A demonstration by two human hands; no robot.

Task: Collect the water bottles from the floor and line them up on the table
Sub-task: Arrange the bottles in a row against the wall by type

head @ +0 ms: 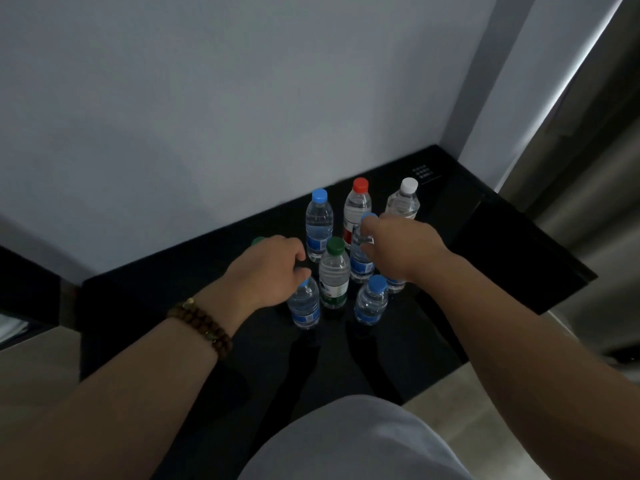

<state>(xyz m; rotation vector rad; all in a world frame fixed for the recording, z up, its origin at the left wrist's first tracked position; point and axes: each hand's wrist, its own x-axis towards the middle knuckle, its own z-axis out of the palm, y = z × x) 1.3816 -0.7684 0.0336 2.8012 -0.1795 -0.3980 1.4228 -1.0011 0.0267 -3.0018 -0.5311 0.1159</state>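
Note:
Several clear water bottles stand upright in a cluster on the black table [166, 306]. At the back are a blue-capped bottle [319, 226], a red-capped bottle [356, 206] and a white-capped bottle [404, 200]. A green-capped bottle [334, 271] stands in the middle, with another blue-capped bottle [372, 301] in front of it on the right. My left hand [273, 270] is curled over the top of a blue-labelled bottle [305, 306]. My right hand [398, 247] grips the neck of a blue-capped bottle [362, 263]. A green cap [258, 241] peeks out behind my left hand. One more bottle [395, 286] is partly hidden under my right wrist.
The table stands against a white wall [207, 98], in a corner. A small printed sign [421, 172] lies at the table's far right. A grey metallic panel [595, 168] rises on the right. Pale floor [502, 410] shows by the table's front right edge.

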